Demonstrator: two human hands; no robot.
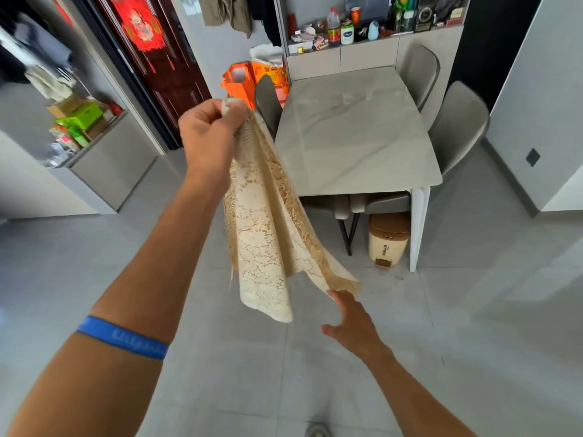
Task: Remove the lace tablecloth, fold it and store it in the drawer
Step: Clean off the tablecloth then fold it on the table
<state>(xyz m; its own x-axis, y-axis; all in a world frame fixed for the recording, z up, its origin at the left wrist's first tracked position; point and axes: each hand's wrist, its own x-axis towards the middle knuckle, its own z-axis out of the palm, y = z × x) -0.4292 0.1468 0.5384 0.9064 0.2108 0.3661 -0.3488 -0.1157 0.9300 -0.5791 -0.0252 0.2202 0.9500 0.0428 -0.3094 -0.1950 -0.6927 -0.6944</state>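
The cream lace tablecloth (268,234) hangs in the air in long folds over the floor, left of the grey table (353,146). My left hand (208,130) is raised and shut on its bunched top end. My right hand (353,323) is low, fingers spread, with a fingertip touching the cloth's lower right corner. The grey table's top is bare. No drawer can be made out for certain.
Grey chairs (457,127) stand around the table, and a beige bin (389,238) sits under its near end. A low grey cabinet (107,165) with boxes is at left, and a shelf unit (372,48) with bottles behind the table. Orange bags (243,80) stand by the dark red door.
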